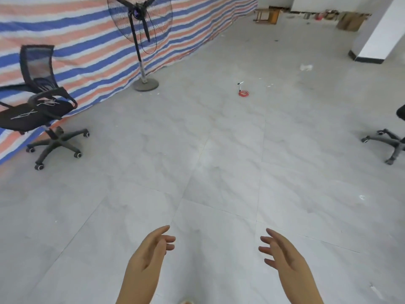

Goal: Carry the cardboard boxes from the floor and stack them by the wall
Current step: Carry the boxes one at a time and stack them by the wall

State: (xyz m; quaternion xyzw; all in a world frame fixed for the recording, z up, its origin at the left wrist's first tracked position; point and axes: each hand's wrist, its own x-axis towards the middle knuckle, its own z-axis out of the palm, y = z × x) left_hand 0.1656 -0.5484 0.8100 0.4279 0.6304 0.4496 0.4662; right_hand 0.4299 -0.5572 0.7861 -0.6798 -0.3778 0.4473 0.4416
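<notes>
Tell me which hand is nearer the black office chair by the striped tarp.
Left. The left hand is low in view, right of and below the chair; the right hand lies farther right still.

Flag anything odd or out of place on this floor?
A red coiled cord with a marker pen beside it lies loose mid-floor, with white paper scraps farther back. The office chair at left has thin wire bits on its seat. Both hands hold nothing.

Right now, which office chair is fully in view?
The black mesh chair on the left by the striped tarp; the other chair is cut off at the right edge.
</notes>
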